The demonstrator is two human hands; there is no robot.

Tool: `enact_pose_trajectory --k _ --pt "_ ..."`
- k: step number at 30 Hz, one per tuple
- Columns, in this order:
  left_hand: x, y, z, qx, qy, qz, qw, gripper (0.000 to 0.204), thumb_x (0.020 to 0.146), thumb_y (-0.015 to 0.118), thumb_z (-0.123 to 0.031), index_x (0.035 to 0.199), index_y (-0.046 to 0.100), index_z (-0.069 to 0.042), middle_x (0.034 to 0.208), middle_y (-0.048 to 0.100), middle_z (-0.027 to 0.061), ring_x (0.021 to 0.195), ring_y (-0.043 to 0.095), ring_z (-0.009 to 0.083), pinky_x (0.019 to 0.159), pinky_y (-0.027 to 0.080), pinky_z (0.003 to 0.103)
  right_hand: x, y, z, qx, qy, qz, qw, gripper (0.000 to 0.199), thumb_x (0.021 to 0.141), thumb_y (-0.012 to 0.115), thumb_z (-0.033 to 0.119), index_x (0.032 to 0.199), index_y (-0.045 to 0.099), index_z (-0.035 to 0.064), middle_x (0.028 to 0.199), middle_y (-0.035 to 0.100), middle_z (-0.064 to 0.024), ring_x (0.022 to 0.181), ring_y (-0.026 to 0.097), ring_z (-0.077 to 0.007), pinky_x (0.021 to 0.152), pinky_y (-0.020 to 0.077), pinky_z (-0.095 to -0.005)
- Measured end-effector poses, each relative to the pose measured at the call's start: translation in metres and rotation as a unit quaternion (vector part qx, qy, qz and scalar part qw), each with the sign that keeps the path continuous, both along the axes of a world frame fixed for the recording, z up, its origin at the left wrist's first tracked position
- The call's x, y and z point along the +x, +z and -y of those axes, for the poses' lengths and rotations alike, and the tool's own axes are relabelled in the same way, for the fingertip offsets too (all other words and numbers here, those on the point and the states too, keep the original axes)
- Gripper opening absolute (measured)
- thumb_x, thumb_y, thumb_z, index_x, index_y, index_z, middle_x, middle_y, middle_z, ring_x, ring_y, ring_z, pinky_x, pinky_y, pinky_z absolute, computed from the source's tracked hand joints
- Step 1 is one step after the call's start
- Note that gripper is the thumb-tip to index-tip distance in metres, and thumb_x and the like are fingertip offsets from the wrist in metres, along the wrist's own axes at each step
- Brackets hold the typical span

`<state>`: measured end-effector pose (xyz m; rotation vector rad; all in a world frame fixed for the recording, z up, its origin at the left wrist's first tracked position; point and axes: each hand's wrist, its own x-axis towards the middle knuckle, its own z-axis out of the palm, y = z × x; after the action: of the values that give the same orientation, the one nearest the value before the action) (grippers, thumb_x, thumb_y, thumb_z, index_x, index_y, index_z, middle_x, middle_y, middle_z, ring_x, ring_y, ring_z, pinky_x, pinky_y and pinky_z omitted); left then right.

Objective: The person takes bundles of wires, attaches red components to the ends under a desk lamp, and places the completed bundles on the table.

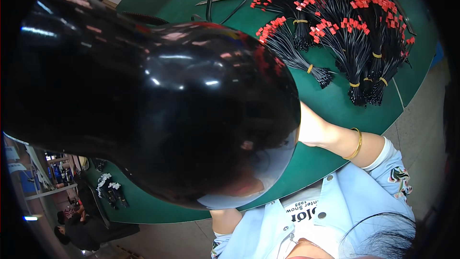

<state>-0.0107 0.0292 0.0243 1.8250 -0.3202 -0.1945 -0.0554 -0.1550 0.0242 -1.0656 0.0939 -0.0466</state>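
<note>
A green table (306, 175) is partly blocked from view by a glossy black rounded object (191, 115); black cable bundles (355, 62) with red ends are laid at its far right; the right hand (310, 125) is mostly hidden, the left hand wholly; whether anything is grasped cannot be told

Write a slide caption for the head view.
Shiny black object hides the left hand and most of the right hand; red-ended wire bundles lie on a green table.

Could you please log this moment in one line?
left hand: hidden behind glossy black dome; right hand: mostly hidden; green table: yellow-tied, red-ended black wire bundles
</note>
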Motion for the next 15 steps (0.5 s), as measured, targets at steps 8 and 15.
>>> enact_pose_trajectory --k 8,15 --pt "-0.01 -0.003 0.045 0.129 -0.075 0.246 0.958 0.035 0.064 0.068 -0.003 0.094 0.052 0.006 0.078 0.058 0.0124 0.069 0.056 0.0147 0.062 0.045 0.026 -0.009 -0.003 0.005 -0.162 -0.014 0.129 0.978 0.055 0.074 0.06 0.008 0.12 0.032 0.0039 0.085 0.049 -0.0039 0.076 0.051 -0.0099 0.067 0.044 -0.023" --pt "-0.016 0.027 0.03 -0.115 -0.117 -0.18 0.97 0.016 0.077 0.046 0.005 0.091 0.047 0.013 0.076 0.057 0.0184 0.057 0.059 0.0213 0.054 0.049 0.025 -0.006 -0.003 -0.004 -0.093 -0.082 0.12 0.985 0.049 0.074 0.061 0.01 0.115 0.037 0.0029 0.082 0.051 -0.0032 0.072 0.052 -0.0089 0.062 0.0428 -0.0219"
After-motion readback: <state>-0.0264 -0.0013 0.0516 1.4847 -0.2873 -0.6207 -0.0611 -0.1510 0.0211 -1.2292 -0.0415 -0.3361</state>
